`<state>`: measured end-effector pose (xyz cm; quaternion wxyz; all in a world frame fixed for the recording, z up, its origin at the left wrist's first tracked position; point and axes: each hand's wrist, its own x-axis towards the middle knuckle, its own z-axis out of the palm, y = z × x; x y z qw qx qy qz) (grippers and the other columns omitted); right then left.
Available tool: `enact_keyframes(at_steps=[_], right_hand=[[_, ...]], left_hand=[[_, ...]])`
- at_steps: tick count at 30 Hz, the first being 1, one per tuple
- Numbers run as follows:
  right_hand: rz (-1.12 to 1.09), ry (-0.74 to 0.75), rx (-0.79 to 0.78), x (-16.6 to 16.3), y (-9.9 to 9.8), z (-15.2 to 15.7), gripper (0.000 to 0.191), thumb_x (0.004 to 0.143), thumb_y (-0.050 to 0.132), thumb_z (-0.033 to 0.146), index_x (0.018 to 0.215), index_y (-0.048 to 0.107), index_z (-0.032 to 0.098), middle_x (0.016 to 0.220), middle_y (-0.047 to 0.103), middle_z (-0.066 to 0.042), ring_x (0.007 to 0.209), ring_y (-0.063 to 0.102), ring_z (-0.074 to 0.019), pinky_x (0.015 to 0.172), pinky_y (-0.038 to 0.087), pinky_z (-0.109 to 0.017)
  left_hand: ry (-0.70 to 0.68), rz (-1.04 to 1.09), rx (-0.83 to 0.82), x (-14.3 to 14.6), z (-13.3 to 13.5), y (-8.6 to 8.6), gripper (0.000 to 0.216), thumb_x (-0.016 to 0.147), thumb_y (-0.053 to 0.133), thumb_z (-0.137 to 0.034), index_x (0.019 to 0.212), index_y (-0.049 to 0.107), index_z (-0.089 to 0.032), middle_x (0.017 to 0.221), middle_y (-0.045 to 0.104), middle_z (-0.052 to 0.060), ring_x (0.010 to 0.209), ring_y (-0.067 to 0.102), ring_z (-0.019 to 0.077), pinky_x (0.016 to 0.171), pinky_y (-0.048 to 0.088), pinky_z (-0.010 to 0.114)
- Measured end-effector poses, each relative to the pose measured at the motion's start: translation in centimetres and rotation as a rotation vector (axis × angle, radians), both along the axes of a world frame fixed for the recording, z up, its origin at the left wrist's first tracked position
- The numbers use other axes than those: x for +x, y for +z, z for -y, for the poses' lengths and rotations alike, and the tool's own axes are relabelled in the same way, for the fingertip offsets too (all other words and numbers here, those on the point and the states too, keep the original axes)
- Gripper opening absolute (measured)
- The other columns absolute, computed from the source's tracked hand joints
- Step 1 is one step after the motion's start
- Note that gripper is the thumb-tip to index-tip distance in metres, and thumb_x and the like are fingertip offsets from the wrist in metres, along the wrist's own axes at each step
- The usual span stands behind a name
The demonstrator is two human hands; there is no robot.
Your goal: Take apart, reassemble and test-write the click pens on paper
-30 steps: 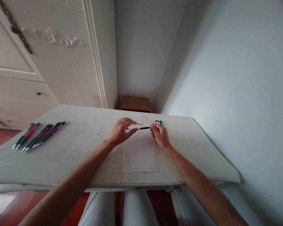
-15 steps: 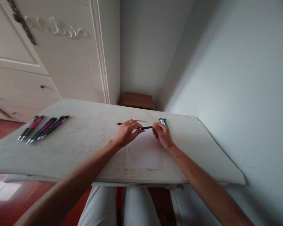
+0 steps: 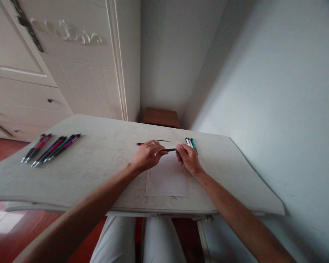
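A dark pen barrel (image 3: 170,149) lies level between my hands, a little above the top of a lined sheet of paper (image 3: 168,180). My left hand (image 3: 148,155), with a ring on one finger, is closed on its left end. The fingertips of my right hand (image 3: 188,157) pinch the right end. Just behind my left hand are a thin dark refill (image 3: 163,140) and a small pink-and-black pen part (image 3: 139,144), partly covered by that hand. Beyond my right hand lie several pens (image 3: 191,141), white and green, half hidden by it.
Several coloured pens (image 3: 53,149) lie side by side on the left of the white table (image 3: 106,146). A white cabinet (image 3: 90,84) stands behind on the left, a brown wooden box-like piece (image 3: 161,116) past the far edge. A wall (image 3: 285,109) runs along the right.
Both hands keep their hold on the pen barrel. My right hand has shifted very slightly left, and a bit more of the green pen shows beside it.
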<state>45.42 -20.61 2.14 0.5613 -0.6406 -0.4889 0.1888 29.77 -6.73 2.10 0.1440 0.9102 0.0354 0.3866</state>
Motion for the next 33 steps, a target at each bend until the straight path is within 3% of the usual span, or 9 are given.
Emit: enact_keyframes(at_steps=[4, 8, 12, 17, 20, 23, 25, 29, 33], right_hand=[[0.034, 0.038, 0.025, 0.1, 0.1, 0.0, 0.042, 0.094, 0.049, 0.055, 0.072, 0.054, 0.019, 0.055, 0.052, 0.004, 0.043, 0.045, -0.0079, 0.041, 0.036, -0.02], [0.018, 0.08, 0.107, 0.3, -0.3, -0.3, 0.033, 0.09, 0.058, 0.053, 0.086, 0.057, 0.02, 0.067, 0.058, 0.002, 0.053, 0.052, -0.0097, 0.052, 0.045, -0.022], [-0.008, 0.134, 0.149, 0.7, -0.8, -0.7, 0.03, 0.086, 0.065, 0.048, 0.098, 0.058, 0.021, 0.08, 0.062, -0.001, 0.069, 0.06, -0.0124, 0.066, 0.051, -0.027], [-0.079, 0.156, 0.143, 1.1, -0.6, -0.8, 0.05, 0.078, 0.074, 0.048, 0.119, 0.054, 0.026, 0.116, 0.06, -0.006, 0.084, 0.065, -0.0134, 0.075, 0.052, -0.028], [-0.091, 0.119, 0.063, 0.9, -0.3, -0.7, 0.05, 0.084, 0.061, 0.06, 0.114, 0.059, 0.021, 0.098, 0.064, -0.005, 0.07, 0.063, -0.0122, 0.063, 0.049, -0.025], [-0.039, 0.087, -0.026, 0.6, 0.0, -0.5, 0.052, 0.089, 0.048, 0.065, 0.088, 0.065, 0.016, 0.072, 0.063, -0.002, 0.057, 0.056, -0.0112, 0.056, 0.044, -0.024], [-0.01, 0.077, -0.061, 0.5, 0.1, -0.4, 0.053, 0.089, 0.049, 0.065, 0.077, 0.065, 0.016, 0.064, 0.06, -0.001, 0.054, 0.053, -0.011, 0.054, 0.042, -0.024], [0.02, 0.078, -0.014, 0.6, -0.1, -0.5, 0.042, 0.087, 0.059, 0.057, 0.084, 0.069, 0.017, 0.069, 0.064, -0.001, 0.056, 0.055, -0.0117, 0.056, 0.045, -0.024], [0.109, 0.081, 0.104, 1.2, -0.5, -0.8, 0.027, 0.084, 0.067, 0.045, 0.095, 0.073, 0.021, 0.088, 0.068, -0.004, 0.075, 0.062, -0.0148, 0.068, 0.05, -0.027]], left_hand=[[-0.03, 0.012, -0.003, -0.1, 0.2, 0.0, 0.026, 0.096, 0.054, -0.032, 0.081, 0.07, -0.018, 0.072, 0.067, 0.006, 0.072, 0.06, 0.0175, 0.071, 0.047, 0.03], [-0.017, 0.006, -0.032, -0.1, 0.3, 0.0, 0.033, 0.097, 0.051, -0.03, 0.071, 0.067, -0.017, 0.065, 0.064, 0.004, 0.068, 0.057, 0.0165, 0.067, 0.044, 0.029], [0.007, 0.008, -0.076, 0.0, 0.0, -0.1, 0.028, 0.096, 0.051, -0.028, 0.077, 0.069, -0.018, 0.069, 0.065, 0.005, 0.071, 0.058, 0.0165, 0.069, 0.044, 0.029], [0.026, 0.015, -0.1, -0.2, -0.3, -0.1, 0.022, 0.094, 0.054, -0.022, 0.081, 0.071, -0.018, 0.073, 0.067, 0.005, 0.074, 0.059, 0.0164, 0.072, 0.046, 0.029], [0.033, 0.008, -0.102, -0.3, -0.3, -0.1, 0.021, 0.093, 0.054, -0.02, 0.08, 0.071, -0.018, 0.073, 0.068, 0.005, 0.074, 0.06, 0.0168, 0.072, 0.046, 0.029], [0.013, 0.004, -0.096, -0.3, -0.4, -0.2, 0.02, 0.093, 0.055, -0.019, 0.08, 0.071, -0.018, 0.074, 0.068, 0.005, 0.074, 0.06, 0.0169, 0.072, 0.046, 0.029], [-0.002, -0.001, -0.096, -0.3, -0.4, -0.3, 0.02, 0.093, 0.055, -0.02, 0.081, 0.071, -0.019, 0.075, 0.069, 0.005, 0.074, 0.06, 0.0168, 0.072, 0.046, 0.029], [-0.006, -0.007, -0.115, -0.3, -0.6, -0.4, 0.021, 0.093, 0.055, -0.02, 0.08, 0.071, -0.019, 0.074, 0.069, 0.005, 0.074, 0.06, 0.0169, 0.072, 0.047, 0.029], [0.007, -0.018, -0.124, -0.3, -0.8, -0.4, 0.021, 0.092, 0.054, -0.019, 0.081, 0.071, -0.019, 0.076, 0.07, 0.005, 0.076, 0.061, 0.0174, 0.073, 0.047, 0.03]])
